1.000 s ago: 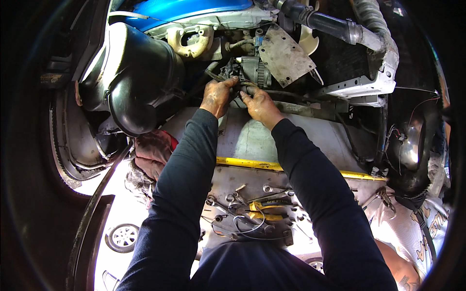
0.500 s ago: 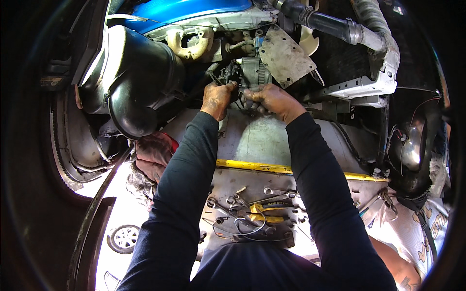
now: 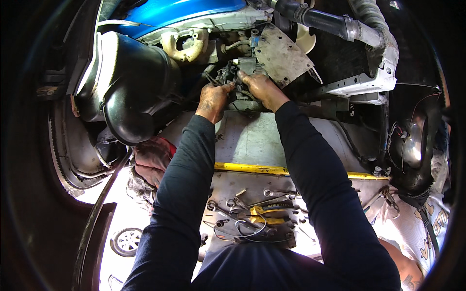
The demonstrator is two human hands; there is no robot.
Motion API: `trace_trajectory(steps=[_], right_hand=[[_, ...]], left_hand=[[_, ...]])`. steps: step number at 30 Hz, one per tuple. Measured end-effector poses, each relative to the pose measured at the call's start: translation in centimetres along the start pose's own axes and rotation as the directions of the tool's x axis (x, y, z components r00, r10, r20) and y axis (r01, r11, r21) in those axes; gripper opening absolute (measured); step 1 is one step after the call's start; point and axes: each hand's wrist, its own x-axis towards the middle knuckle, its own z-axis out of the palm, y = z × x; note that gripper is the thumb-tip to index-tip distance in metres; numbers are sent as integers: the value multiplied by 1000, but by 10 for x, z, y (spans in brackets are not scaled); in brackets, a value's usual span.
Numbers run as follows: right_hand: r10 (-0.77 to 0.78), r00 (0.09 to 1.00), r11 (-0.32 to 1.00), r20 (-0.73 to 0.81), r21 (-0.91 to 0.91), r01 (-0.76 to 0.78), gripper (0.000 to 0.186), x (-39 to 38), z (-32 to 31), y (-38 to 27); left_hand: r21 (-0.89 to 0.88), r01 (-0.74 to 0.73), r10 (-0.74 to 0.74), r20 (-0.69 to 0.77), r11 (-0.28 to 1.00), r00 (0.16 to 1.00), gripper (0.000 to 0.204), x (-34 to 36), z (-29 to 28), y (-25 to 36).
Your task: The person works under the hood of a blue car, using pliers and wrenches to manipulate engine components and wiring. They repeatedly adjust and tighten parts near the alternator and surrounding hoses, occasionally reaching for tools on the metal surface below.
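My left hand (image 3: 213,99) has its fingers closed at a cluster of dark fittings and hoses (image 3: 228,75) behind a ribbed metal engine component (image 3: 247,64); what they grip is too small to make out. My right hand (image 3: 264,92) is beside it, thumb up against the fittings and other fingers curled out of sight. A short thick hose or fitting (image 3: 245,104) shows just below my fingers. A drilled metal plate (image 3: 284,53) leans above my right hand, and a cream cast bracket (image 3: 187,46) sits above my left.
A large black moulded duct (image 3: 128,87) is left, a steel bracket (image 3: 359,85) right. Below lie a yellow bar (image 3: 252,169), wrenches (image 3: 274,193), yellow pliers (image 3: 264,218) and a crumpled red cloth (image 3: 153,162). Another person's bare limb (image 3: 403,264) shows at lower right.
My right hand has moved up and left since half a second ago, its thumb now higher on the fittings. The whole view has shifted slightly; my left hand stays at the same component.
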Motion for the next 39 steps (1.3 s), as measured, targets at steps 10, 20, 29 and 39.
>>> trace_trajectory(steps=[10, 20, 29, 39], right_hand=[[-194, 950, 885, 244, -374, 276, 44, -11, -13, -6], [-317, 933, 899, 169, -260, 353, 37, -18, -11, -14], [-325, 897, 786, 300, -442, 433, 31, -35, -16, -27], [-338, 904, 820, 262, -389, 419, 30, -29, -15, -20]], left_hand=[[-21, 10, -10, 2, 1000, 1000, 24, 5, -1, -2], [51, 12, -10, -35, 999, 999, 26, 10, -4, -3], [-46, -10, 9, -11, 999, 1000, 24, 14, -3, -9], [609, -191, 124, 151, 770, 981, 51, -14, 0, -17]])
